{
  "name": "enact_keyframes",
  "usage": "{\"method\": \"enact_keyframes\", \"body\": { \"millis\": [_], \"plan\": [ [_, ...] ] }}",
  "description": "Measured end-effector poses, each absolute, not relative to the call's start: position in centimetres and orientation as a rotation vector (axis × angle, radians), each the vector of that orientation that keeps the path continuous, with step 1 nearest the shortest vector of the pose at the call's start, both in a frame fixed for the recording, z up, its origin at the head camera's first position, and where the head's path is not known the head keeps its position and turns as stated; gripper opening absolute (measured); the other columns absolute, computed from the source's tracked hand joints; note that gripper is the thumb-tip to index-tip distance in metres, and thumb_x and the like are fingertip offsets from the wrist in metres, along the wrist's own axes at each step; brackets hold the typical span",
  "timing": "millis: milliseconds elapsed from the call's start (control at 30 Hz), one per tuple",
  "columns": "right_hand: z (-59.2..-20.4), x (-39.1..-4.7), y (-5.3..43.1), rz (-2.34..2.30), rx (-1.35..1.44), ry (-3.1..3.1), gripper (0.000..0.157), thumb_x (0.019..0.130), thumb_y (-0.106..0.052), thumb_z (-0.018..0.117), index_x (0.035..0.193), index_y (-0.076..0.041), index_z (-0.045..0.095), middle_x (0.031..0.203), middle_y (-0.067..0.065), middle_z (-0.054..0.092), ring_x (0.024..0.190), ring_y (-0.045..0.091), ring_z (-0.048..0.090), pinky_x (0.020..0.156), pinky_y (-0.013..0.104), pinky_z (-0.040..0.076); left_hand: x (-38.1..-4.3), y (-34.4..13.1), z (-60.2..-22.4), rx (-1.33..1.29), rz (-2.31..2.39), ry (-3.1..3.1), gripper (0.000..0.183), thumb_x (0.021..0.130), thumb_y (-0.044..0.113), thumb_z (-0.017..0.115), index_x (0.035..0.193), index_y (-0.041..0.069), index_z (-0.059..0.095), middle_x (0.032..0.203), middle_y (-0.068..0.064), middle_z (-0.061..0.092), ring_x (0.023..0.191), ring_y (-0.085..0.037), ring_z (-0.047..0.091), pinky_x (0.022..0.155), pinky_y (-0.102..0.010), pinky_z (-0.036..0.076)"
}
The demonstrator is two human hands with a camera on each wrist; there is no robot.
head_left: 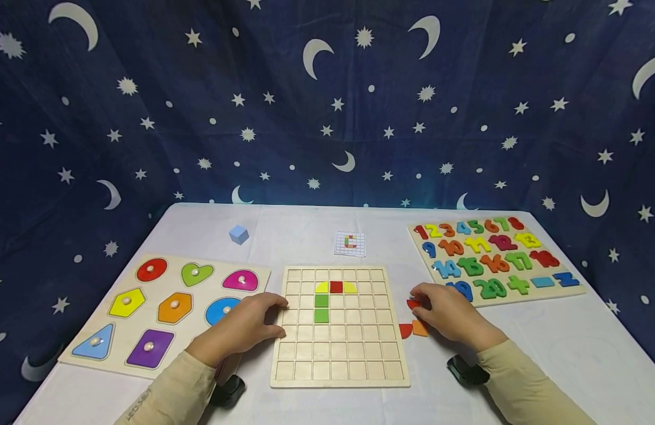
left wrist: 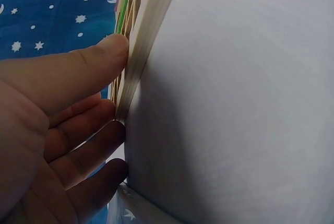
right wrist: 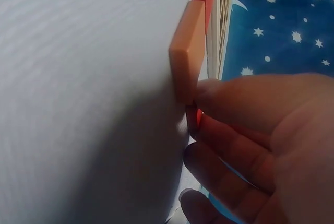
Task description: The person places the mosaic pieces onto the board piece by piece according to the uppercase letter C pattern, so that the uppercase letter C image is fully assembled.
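A square wooden grid board [head_left: 306, 357] lies in the middle. Set in its upper rows are two yellow quarter-round pieces [head_left: 350, 288], a red square [head_left: 336, 287] between them and two green squares [head_left: 321, 301] below the left one. My left hand [head_left: 247, 324] rests at the board's left edge, thumb and fingertips against its side in the left wrist view. To the right of the board, my right hand [head_left: 446, 310] has thumb and fingers around a small red piece [right wrist: 193, 119], partly hidden. Close by lie an orange square [head_left: 420, 328] and a red quarter-round piece [head_left: 406, 330].
Behind the board lies a pattern card [head_left: 350, 244], with a blue cube [head_left: 239, 235] farther left. A shape-knob puzzle [head_left: 146, 319] is at left, partly under my left arm. At right sits a number puzzle [head_left: 486, 260]. A starry cloth [head_left: 284, 118] hangs behind the white table.
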State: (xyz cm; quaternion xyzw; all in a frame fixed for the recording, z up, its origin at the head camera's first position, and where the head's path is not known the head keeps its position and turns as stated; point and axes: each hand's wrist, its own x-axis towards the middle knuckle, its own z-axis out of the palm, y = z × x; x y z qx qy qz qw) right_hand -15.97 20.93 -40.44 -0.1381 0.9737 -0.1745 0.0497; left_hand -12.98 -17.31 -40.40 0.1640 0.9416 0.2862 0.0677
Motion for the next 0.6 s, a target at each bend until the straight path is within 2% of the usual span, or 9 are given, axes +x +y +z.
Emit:
{"method": "enact_keyframes", "body": {
  "millis": [600],
  "plan": [
    [-39.0,-15.8,19.1,-0.525,-0.548,3.006,0.028,0.089,-0.018,0.076,0.113,-0.006,0.068,0.100,0.004,0.067,0.091,0.022,0.063,0.085,0.046,0.057,-13.1,-17.3,-40.3,0.495,0.841,2.844,0.046,0.076,0.012,0.088,0.116,0.003,0.068,0.114,-0.004,0.068,0.115,-0.027,0.060,0.105,-0.045,0.045]
  ]
}}
